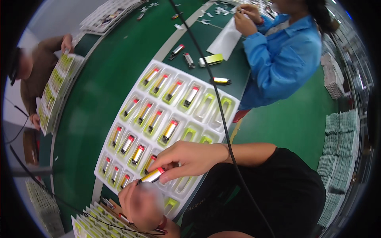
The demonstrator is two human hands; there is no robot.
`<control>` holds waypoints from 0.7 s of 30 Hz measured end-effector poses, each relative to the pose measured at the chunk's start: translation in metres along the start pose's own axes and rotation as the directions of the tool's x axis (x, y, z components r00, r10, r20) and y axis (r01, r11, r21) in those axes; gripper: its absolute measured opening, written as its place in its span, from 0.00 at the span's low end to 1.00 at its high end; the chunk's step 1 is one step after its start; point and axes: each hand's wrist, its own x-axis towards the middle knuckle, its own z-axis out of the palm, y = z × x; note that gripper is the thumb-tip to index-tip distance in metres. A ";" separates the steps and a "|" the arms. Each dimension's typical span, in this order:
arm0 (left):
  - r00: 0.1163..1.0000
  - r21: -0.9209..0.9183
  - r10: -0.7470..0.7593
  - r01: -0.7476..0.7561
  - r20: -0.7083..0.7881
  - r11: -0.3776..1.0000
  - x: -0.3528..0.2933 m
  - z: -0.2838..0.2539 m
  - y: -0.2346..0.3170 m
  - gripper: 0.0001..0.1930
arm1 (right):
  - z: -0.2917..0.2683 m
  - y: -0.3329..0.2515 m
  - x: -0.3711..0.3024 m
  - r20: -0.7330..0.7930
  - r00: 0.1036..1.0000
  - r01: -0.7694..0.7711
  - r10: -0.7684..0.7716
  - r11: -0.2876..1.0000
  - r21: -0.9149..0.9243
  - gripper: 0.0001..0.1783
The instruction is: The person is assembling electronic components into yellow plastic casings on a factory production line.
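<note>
A small silver battery-like part [152, 174] with a red end and a black end is held over the near side of a white moulded tray [194, 80]. My right hand [190, 158] pinches it near the red end, reaching in from the right. At its black end, the fingers of my left hand [133, 201] close round it; a blurred patch covers much of that hand. Similar red-tipped parts [170, 131] lie in many of the tray's pockets. Pockets along the right side show only yellow-green casings [205, 106], partly hidden by my right hand.
Loose battery-like parts [189, 60], a yellow-green case [211, 60] and white paper [226, 41] lie beyond the tray. A person in blue [278, 59] works at far right; another [33, 83] holds a filled tray [59, 91]. Stacked trays [89, 224] stand near left. A black cable [218, 99] crosses the view.
</note>
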 end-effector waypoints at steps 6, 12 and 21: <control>0.898 -0.086 -0.439 0.439 0.019 0.894 -0.007 0.007 0.006 0.18 | -0.009 0.011 -0.010 -0.101 0.965 0.173 -0.242 0.876 -0.450 0.15; 0.861 0.374 -0.206 0.020 0.465 0.927 -0.024 0.004 0.000 0.20 | -0.051 -0.024 -0.030 -0.262 0.961 -0.119 0.092 0.989 -0.087 0.14; 0.923 0.229 -0.294 0.240 0.247 0.944 0.002 0.007 0.024 0.14 | 0.003 0.010 0.032 -0.426 0.880 0.124 -0.209 0.968 -0.220 0.12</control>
